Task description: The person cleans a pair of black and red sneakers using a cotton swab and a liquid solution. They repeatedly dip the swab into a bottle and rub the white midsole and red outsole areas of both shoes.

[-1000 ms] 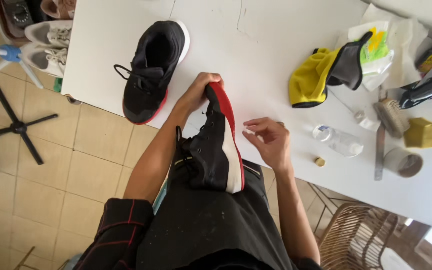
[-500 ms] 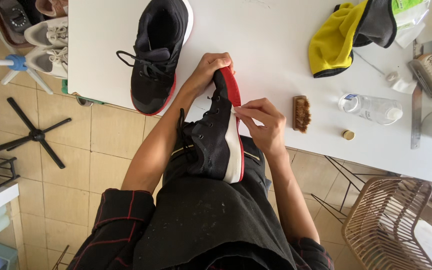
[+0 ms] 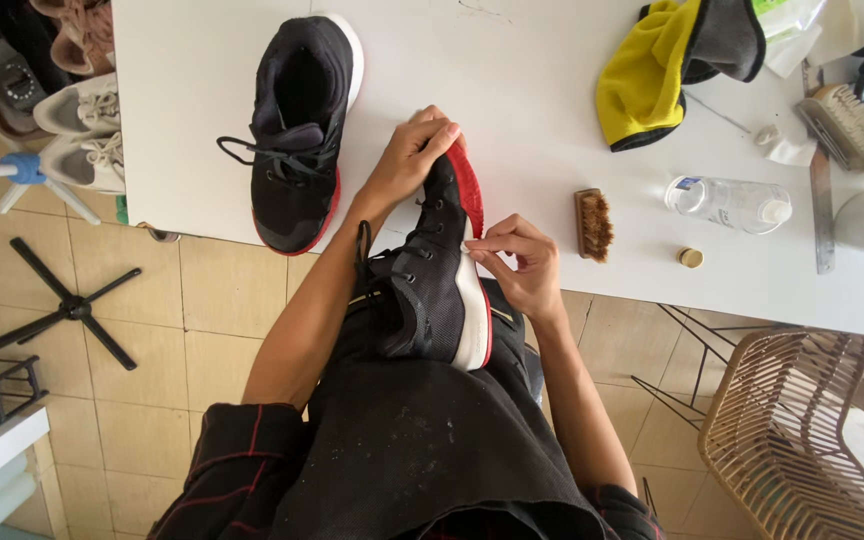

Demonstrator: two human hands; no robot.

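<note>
A black sneaker with a red and white sole (image 3: 434,290) lies on its side across my lap, its toe resting on the white table's edge (image 3: 552,290). My left hand (image 3: 410,160) grips the toe end. The fingers of my right hand (image 3: 517,265) pinch at the white sole's edge mid-shoe. Whether they hold something small there is too small to tell. The matching black sneaker (image 3: 299,130) stands upright on the table to the left, laces loose.
A small wooden brush (image 3: 592,224) lies just right of my right hand. Beyond it are a clear plastic bottle (image 3: 730,203), a small cap (image 3: 690,257), yellow and grey cloths (image 3: 667,62), a larger brush (image 3: 837,120). A wicker chair (image 3: 802,430) stands lower right; shoes and a stand on the tiled floor at left.
My right hand came from hovering open beside the shoe onto the white sole edge and now pinches it. The view shifted closer; my left hand keeps its grip on the toe.
</note>
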